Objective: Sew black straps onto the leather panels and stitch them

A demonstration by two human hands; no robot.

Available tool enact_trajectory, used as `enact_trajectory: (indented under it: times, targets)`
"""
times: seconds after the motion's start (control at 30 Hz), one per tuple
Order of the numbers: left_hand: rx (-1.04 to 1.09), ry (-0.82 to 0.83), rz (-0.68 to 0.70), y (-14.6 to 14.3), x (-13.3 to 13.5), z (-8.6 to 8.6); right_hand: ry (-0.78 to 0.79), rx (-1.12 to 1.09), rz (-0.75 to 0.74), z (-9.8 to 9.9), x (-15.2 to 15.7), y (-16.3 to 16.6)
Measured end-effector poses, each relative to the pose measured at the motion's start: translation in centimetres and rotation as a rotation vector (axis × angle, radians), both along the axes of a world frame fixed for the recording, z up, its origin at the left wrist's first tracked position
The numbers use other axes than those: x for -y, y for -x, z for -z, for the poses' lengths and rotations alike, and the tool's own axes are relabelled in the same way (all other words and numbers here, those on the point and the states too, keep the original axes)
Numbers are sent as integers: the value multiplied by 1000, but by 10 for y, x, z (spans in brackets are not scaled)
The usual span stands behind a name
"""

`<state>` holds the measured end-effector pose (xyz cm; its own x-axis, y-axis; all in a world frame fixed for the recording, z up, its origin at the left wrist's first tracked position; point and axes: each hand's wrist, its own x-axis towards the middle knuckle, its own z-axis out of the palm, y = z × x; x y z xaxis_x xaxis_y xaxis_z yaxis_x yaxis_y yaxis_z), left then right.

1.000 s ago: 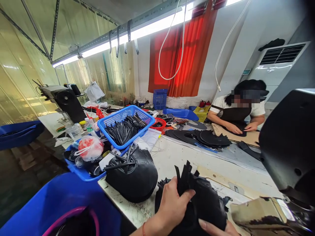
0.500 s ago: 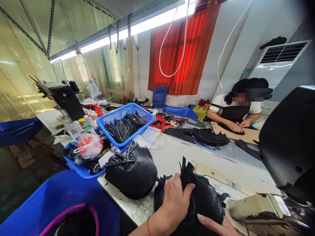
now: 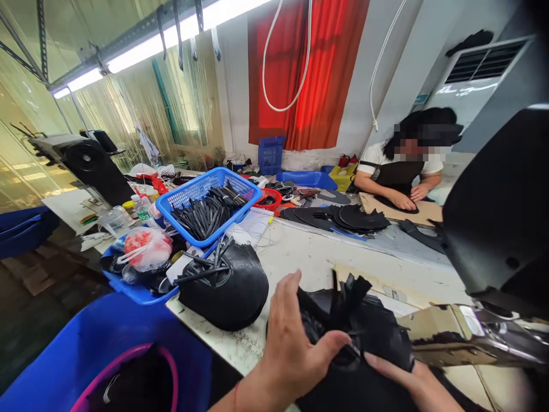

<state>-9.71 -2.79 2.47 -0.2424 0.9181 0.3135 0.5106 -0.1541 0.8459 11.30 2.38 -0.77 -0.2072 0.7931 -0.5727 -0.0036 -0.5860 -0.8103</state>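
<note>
Stack (image 3: 384, 329): on desk (image 3: 306, 246), near side; strips (image 3: 357, 290) on top.
L hand (image 3: 291, 346): fingers spread wide, thumb over stack.
R hand (image 3: 409, 375): thumb on stack, prob. to steady; fingers hidden, grip can't tell.
Basket (image 3: 201, 190): more strips, prob. kept w/in reach.

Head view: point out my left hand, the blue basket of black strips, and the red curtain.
Left hand (image 3: 292, 348): head view, back of the hand.
Blue basket (image 3: 189, 193): head view, inner face of its far wall.
Red curtain (image 3: 325, 71): head view, middle of the cloth.
</note>
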Motion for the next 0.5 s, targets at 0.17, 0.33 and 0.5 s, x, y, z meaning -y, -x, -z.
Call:
enact_trajectory:
  times: [0.17, 0.33, 0.5]
  targets:
    - [-163, 273, -87, 20, 45, 47, -156, 257, 23, 27, -13, -19]
    - [-344, 367, -147, 13, 60, 79, -279, 382, 114, 37, -9, -14]
    - [-262, 430, -172, 18, 47, 59, 11, -13, 211, 1, 4, -3]
